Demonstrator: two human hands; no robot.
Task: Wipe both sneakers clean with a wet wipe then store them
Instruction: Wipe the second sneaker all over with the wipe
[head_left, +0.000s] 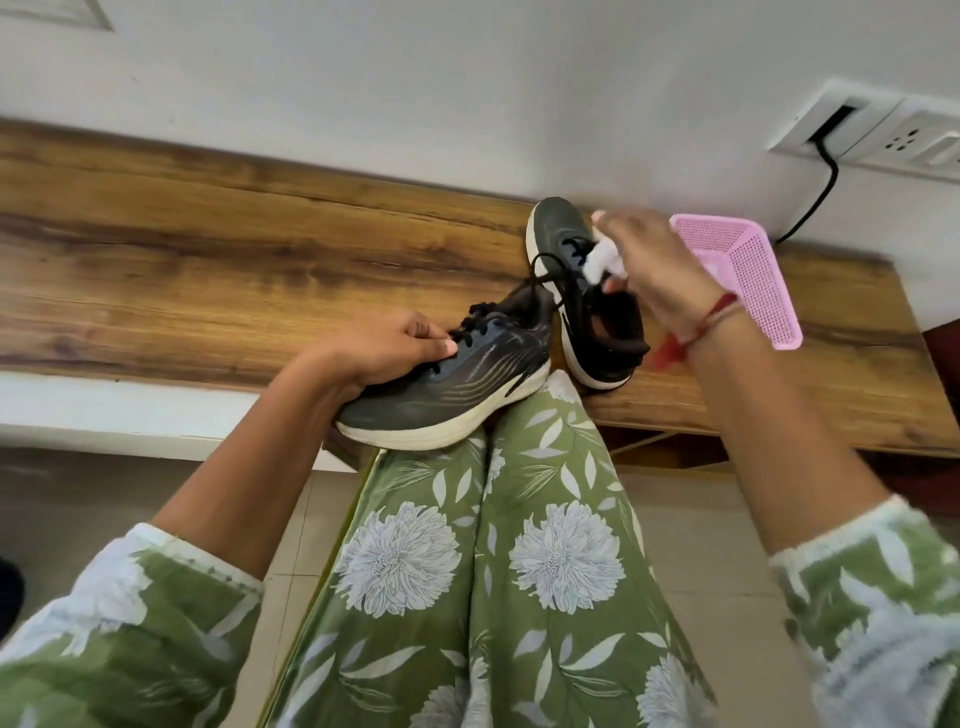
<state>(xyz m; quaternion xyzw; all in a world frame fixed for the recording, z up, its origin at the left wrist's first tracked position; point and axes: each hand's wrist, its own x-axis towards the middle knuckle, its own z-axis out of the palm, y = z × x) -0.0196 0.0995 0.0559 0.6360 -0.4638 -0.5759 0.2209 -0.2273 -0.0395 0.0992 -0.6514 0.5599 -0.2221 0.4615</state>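
My left hand (384, 345) grips a dark grey sneaker (467, 384) with a cream sole, holding it on its side over my knee at the front edge of the wooden bench (208, 270). A second matching sneaker (576, 291) stands on the bench just behind it, toe pointing to the wall. Above that second sneaker, my right hand (649, 260) holds a crumpled white wet wipe (600, 262) between its fingers. The laces of both sneakers are loose and overlap.
A pink perforated plastic basket (748, 275) sits on the bench right of the sneakers, near the wall. A black cable (821, 192) runs from a wall socket (883, 135) at the upper right. Tiled floor (62, 499) lies below the bench.
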